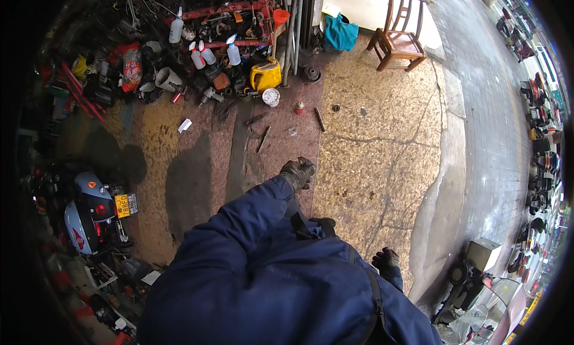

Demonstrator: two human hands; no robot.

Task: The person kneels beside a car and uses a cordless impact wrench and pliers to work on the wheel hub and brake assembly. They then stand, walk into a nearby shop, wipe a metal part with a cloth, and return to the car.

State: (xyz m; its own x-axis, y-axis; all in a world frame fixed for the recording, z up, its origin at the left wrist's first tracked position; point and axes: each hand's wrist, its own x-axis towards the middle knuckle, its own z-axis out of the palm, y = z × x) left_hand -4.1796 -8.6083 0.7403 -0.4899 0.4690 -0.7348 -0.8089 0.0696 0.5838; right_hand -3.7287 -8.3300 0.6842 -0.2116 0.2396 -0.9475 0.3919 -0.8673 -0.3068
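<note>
My left hand (298, 173), in a dark worn glove and a navy sleeve, is held out in front of me over the floor. Its fingers are curled closed, and whatever they may hold is hidden. My right hand (385, 259), gloved as well, hangs low at my right side with loosely bent fingers apart and nothing visible in them. Beyond my left hand, a dark rod-like tool (263, 139) lies on the floor. Another dark bar (320, 119) and a small red container (299, 108) lie farther off. Neither hand touches them.
Ahead stand a white tub (271, 97), a yellow jug (265, 76), spray bottles (233, 51) and a cluttered red rack (209, 11). A wooden chair (402, 43) is at the far right. A blue scooter (86, 216) stands left; a grey box (483, 253) sits on a vehicle at right.
</note>
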